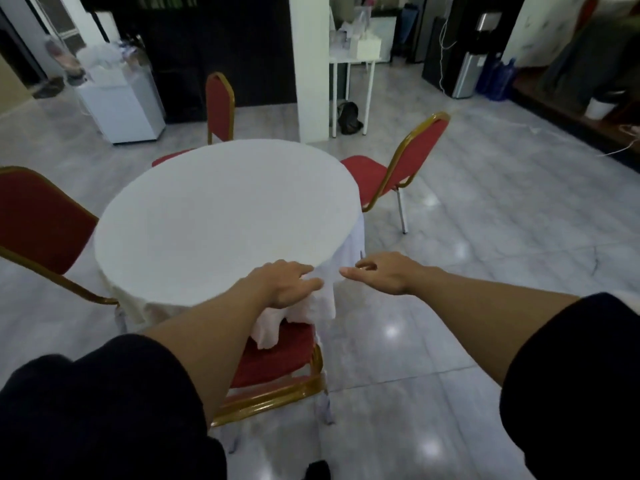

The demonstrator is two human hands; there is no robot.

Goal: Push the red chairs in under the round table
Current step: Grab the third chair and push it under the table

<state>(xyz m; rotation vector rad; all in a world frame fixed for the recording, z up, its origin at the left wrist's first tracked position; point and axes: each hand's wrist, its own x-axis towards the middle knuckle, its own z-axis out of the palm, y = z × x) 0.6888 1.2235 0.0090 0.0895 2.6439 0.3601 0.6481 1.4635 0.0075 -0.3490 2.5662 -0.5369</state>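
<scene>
A round table [221, 216] under a white cloth fills the middle of the head view. Several red chairs with gold frames ring it. The nearest chair [277, 358] stands right below me, its seat partly beneath the hanging cloth. Another chair [38, 220] is at the left, one [220, 105] at the far side, and one [408, 161] at the right with most of its seat outside the table's edge. My left hand [285, 284] hovers over the table's near edge, fingers spread, holding nothing. My right hand [381, 273] is open in the air just right of that edge.
A white pillar [310, 64] rises behind the table. A white cabinet [121, 109] stands at the back left and a small white table [351, 60] with a dark bag beneath it beyond the pillar. A water dispenser [467, 74] and blue bottles are at the back right.
</scene>
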